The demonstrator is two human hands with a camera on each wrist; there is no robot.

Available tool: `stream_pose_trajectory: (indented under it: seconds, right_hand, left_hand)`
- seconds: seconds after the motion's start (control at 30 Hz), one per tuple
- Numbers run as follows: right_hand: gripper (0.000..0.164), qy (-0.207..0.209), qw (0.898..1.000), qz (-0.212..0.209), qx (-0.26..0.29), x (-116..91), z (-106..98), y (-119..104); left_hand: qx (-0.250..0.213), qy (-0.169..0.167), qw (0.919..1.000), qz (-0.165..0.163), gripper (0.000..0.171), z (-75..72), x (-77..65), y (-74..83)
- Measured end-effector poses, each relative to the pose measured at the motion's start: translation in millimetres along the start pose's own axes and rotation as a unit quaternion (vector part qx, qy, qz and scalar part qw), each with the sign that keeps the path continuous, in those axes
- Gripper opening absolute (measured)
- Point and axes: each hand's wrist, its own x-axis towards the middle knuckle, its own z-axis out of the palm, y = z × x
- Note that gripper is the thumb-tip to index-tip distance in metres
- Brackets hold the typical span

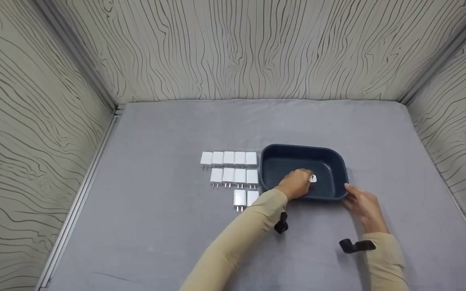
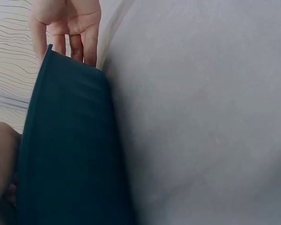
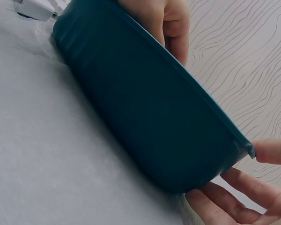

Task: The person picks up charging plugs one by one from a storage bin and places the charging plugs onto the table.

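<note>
A dark blue plastic basin [image 1: 271, 147] sits on the grey cloth. My left hand [image 1: 295, 184] reaches over its near wall and pinches a white plug charger [image 1: 313, 178] low inside; from the left wrist camera, the wall hides most of these fingers. With the thumb at the rim and the fingers against the outer side, my right hand [image 1: 364, 204] grips the basin's near right corner. The right wrist view shows the thumb [image 3: 271, 151] at the rim and fingertips [image 3: 196, 199] under the curved corner.
Left of the basin, several white plug chargers [image 1: 228, 157] lie flat in three rows, prongs towards me. The nearest row [image 1: 239, 198] is partly covered by my left sleeve [image 1: 237, 238]. Wood-patterned panels [image 1: 233, 48] enclose the grey cloth-covered table [image 1: 156, 242] at the back and sides.
</note>
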Motion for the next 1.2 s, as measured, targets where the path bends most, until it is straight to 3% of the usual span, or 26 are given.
stream_pose_trajectory:
  seconds: [0.5,0.93,1.0,1.03,1.13,1.2]
  right_hand:
    - [0.017,-0.005,1.000,0.013,0.001,3,0,0]
    - [0.016,-0.001,1.000,-0.005,-0.022,1,-1,1]
    - [0.007,0.003,1.000,-0.003,-0.029,2,-1,2]
    - [0.010,0.005,0.999,-0.002,-0.035,2,-1,2]
    - [0.054,0.010,0.998,0.003,-0.056,3,-1,2]
    - [0.056,0.010,0.998,0.003,-0.061,3,-1,2]
  left_hand:
    - [-0.013,0.044,0.9987,0.024,0.023,-8.9,-12.9,-3.9]
    - [-0.070,0.077,0.9938,0.039,0.028,-11.4,-29.0,-7.9]
    - [-0.077,0.077,0.9934,0.036,0.029,-11.5,-31.4,-7.8]
    - [-0.081,0.077,0.9932,0.033,0.030,-11.4,-32.4,-7.9]
    - [-0.085,0.084,0.9924,0.031,0.030,-11.3,-35.7,-8.4]
    - [-0.085,0.093,0.9915,0.033,0.031,-11.5,-37.7,-9.2]
